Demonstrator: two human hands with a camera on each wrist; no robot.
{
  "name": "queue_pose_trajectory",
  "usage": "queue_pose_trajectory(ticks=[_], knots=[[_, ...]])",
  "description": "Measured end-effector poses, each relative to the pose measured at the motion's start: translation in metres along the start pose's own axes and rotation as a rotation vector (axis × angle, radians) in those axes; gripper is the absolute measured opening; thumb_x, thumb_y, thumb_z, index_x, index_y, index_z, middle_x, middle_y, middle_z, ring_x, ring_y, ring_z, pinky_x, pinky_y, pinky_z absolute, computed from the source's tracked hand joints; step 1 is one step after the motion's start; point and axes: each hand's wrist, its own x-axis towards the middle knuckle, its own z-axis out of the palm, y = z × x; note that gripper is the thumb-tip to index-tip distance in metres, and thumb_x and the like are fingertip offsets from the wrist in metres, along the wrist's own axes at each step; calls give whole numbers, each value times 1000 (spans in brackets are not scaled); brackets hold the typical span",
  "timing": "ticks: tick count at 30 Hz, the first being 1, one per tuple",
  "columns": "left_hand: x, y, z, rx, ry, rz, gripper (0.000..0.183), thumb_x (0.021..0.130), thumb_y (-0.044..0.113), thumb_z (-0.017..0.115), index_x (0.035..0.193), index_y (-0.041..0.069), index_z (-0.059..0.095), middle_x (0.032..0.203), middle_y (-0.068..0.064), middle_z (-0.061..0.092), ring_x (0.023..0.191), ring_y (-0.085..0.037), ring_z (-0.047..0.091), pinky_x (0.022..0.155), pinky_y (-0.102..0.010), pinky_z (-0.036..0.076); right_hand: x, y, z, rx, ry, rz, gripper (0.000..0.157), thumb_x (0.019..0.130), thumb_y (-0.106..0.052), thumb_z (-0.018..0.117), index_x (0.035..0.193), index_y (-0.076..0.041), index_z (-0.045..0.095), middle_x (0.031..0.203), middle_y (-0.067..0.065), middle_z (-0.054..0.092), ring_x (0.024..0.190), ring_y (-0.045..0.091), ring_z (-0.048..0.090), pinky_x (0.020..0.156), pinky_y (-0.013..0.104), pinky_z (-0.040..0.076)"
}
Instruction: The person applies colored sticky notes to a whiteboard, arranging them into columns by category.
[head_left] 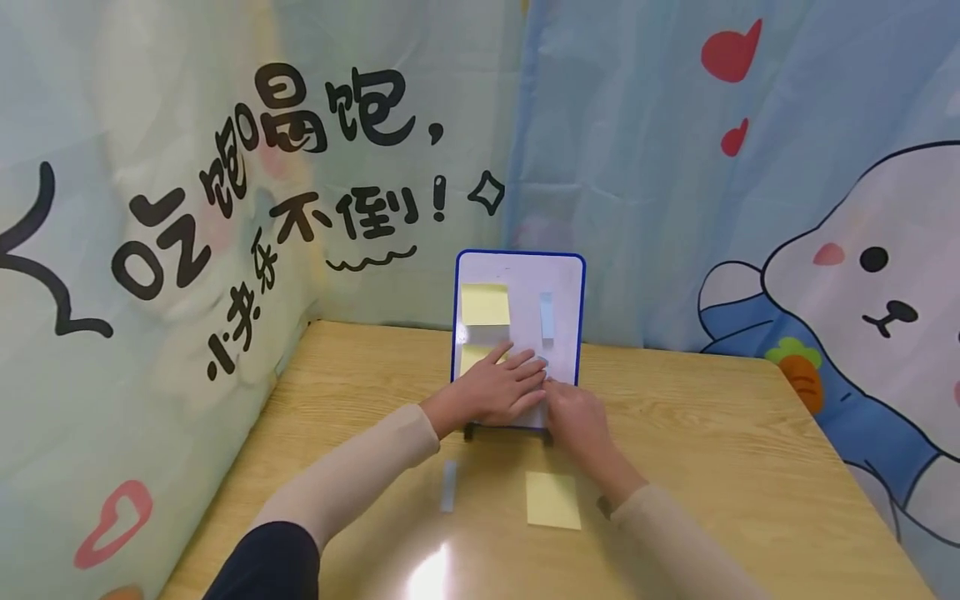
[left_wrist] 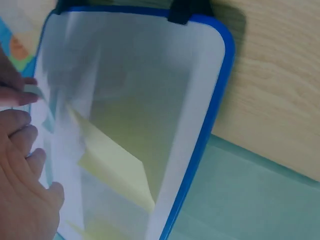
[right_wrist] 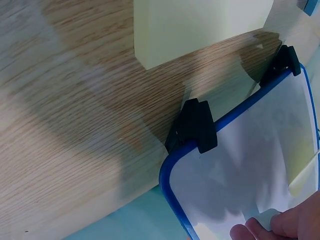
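A small whiteboard (head_left: 517,275) with a blue rim stands upright. My left hand (head_left: 502,387) lies across its lower part, fingers extended against the surface. Beside those fingers, my right hand (head_left: 577,417) pinches a narrow pale blue sticky note (left_wrist: 48,117) by its lower end; the rest of the strip lies along the board. Another pale blue strip (head_left: 547,317) sticks higher up on the right. On the left are two yellow sticky notes, an upper one (head_left: 485,304) and a lower one (head_left: 474,358) partly covered by my left hand. Their free edges curl outward in the left wrist view.
Black feet (right_wrist: 192,125) hold the board's lower edge on the wooden table (head_left: 675,467). In front lie a yellow sticky-note pad (head_left: 553,500) and a narrow pale blue pad (head_left: 448,486). Printed curtains (head_left: 420,292) hang behind and at the left.
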Motion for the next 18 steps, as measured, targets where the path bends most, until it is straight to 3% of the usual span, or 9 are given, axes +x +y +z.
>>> queue_pose_trajectory(ticks=[6, 11, 18], knots=[[9, -1, 2, 19, -36, 0, 63, 105, 53, 13, 158, 21, 25, 165, 6, 20, 154, -16, 13, 126, -46, 4, -1, 0, -3, -7, 13, -16, 15, 84, 3, 71, 99, 5, 71, 96, 18, 76, 84, 32, 74, 70, 42, 60], [13, -2, 2, 58, -46, -20, 67, 104, 57, 11, 159, 20, 21, 165, 6, 18, 154, -15, 12, 126, -45, 2, -1, -2, -6, -69, -50, -10, 19, 85, -1, 73, 103, 3, 71, 103, 17, 75, 91, 31, 73, 77, 43, 60], [18, -1, 3, 99, -60, -26, 69, 103, 59, 9, 159, 20, 19, 166, 6, 16, 155, -16, 10, 126, -46, 1, -4, -3, -7, -138, -69, -41, 21, 82, -3, 77, 103, 3, 73, 104, 16, 75, 92, 29, 73, 80, 42, 60]])
